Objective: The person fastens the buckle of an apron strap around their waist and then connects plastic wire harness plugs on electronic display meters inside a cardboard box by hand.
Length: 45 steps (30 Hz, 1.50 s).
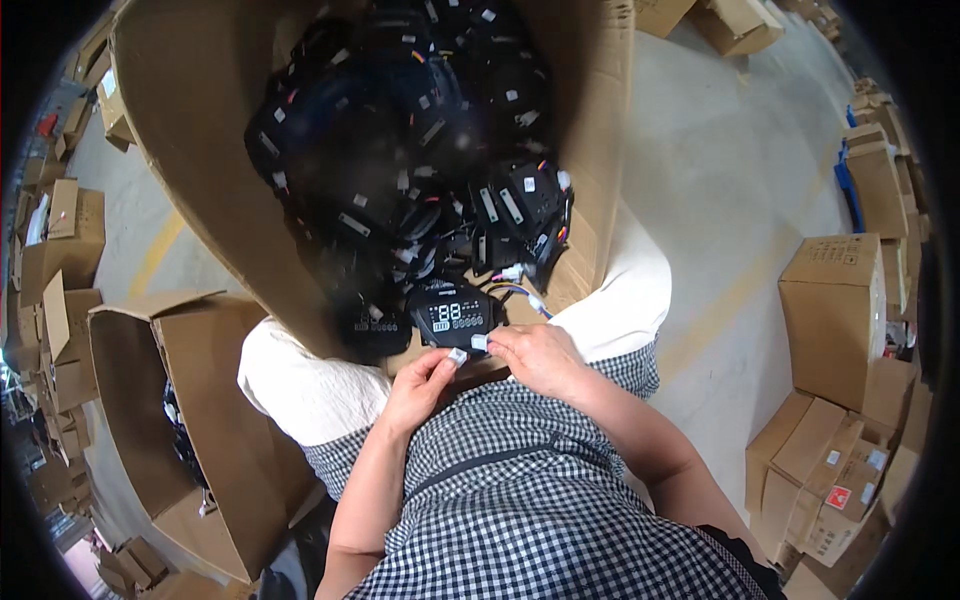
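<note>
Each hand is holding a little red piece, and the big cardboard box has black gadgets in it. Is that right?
Not red, white: in the head view, the left hand and right hand each hold a little white piece. The big cardboard box does hold black gadgets.

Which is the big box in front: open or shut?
Open: the big box shows black devices piled inside, uncovered.
</note>
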Each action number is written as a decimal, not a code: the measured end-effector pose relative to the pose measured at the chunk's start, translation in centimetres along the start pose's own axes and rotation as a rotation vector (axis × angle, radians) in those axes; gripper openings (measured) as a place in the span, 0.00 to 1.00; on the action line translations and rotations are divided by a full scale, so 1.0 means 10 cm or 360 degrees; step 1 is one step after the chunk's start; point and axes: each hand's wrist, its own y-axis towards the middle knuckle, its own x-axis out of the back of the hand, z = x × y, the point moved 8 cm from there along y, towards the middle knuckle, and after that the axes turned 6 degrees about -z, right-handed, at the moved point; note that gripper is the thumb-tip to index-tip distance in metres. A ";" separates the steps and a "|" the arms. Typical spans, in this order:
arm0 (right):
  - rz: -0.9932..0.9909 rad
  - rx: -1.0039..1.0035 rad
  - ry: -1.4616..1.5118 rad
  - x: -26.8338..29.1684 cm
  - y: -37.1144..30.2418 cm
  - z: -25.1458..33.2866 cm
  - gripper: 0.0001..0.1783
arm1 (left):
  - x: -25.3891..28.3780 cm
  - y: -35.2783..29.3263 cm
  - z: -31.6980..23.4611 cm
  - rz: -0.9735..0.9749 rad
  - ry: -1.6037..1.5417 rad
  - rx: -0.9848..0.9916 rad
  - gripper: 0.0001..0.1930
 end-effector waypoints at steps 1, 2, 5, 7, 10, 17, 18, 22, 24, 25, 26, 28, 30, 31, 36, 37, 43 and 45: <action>0.0034 0.0029 -0.0109 0.00 0.00 0.03 0.10 | -0.01 -0.01 0.01 0.0006 0.0031 0.0039 0.11; 0.0061 0.0065 -0.0218 -0.02 -0.01 0.07 0.09 | -0.02 0.01 -0.02 -0.0030 0.0124 -0.0079 0.10; 0.0318 0.0249 -0.0378 -0.17 -0.03 0.17 0.08 | -0.04 -0.04 0.01 0.0012 0.0165 -0.0157 0.10; 0.0434 0.0295 -0.0414 -0.19 0.00 0.12 0.09 | -0.02 -0.04 0.09 0.0011 0.0125 -0.0050 0.09; 0.0864 0.0257 -0.0138 -0.36 -0.01 0.08 0.10 | -0.12 -0.10 0.06 0.0229 0.0064 -0.0103 0.09; 0.0675 0.0015 0.0078 -0.49 0.01 -0.15 0.11 | -0.01 -0.07 0.07 0.0086 0.0201 0.0103 0.10; 0.0444 -0.0027 0.0093 -0.41 0.02 -0.18 0.11 | 0.02 -0.09 0.05 -0.0056 0.0090 0.0117 0.09; -0.0660 -0.0276 -0.0199 0.18 0.05 -0.75 0.12 | 0.15 -0.13 -0.18 -0.0226 -0.0109 -0.0110 0.04; -0.0479 -0.0783 -0.0068 0.13 0.12 -1.21 0.10 | 0.12 -0.10 -0.19 -0.0276 -0.0023 -0.0094 0.04; -0.0501 -0.0785 -0.0076 0.13 0.22 -1.30 0.10 | 0.12 -0.08 -0.18 -0.0338 0.0064 -0.0065 0.04; -0.0528 -0.0837 -0.0140 0.08 0.35 -1.40 0.10 | 0.14 -0.03 -0.15 -0.0400 0.0051 -0.0172 0.04; -0.0648 -0.0979 -0.0264 0.15 0.47 -1.25 0.12 | 0.21 -0.01 -0.08 -0.0478 -0.0059 -0.0168 0.04; -0.0654 -0.0913 -0.0321 0.19 0.45 -1.17 0.12 | 0.25 -0.03 -0.06 -0.0571 -0.0182 -0.0224 0.05; -0.0645 -0.0863 -0.0379 0.21 0.43 -1.13 0.12 | 0.25 -0.04 -0.04 -0.0569 -0.0184 -0.0243 0.05; -0.0522 -0.0490 -0.0428 0.52 0.02 -0.50 0.10 | 0.44 -0.17 -0.32 -0.0883 0.0552 -0.0623 0.08; -0.0472 -0.0186 -0.0341 0.58 -0.03 -0.29 0.09 | 0.46 -0.21 -0.43 -0.0975 0.0518 -0.0715 0.08; 0.0469 0.0587 0.0013 0.73 0.17 0.50 0.10 | 0.28 0.05 -0.69 -0.0374 -0.0593 -0.0508 0.22; 0.0904 0.0804 -0.0018 0.47 0.29 0.62 0.11 | 0.28 0.05 -0.75 -0.0389 -0.0622 -0.0554 0.25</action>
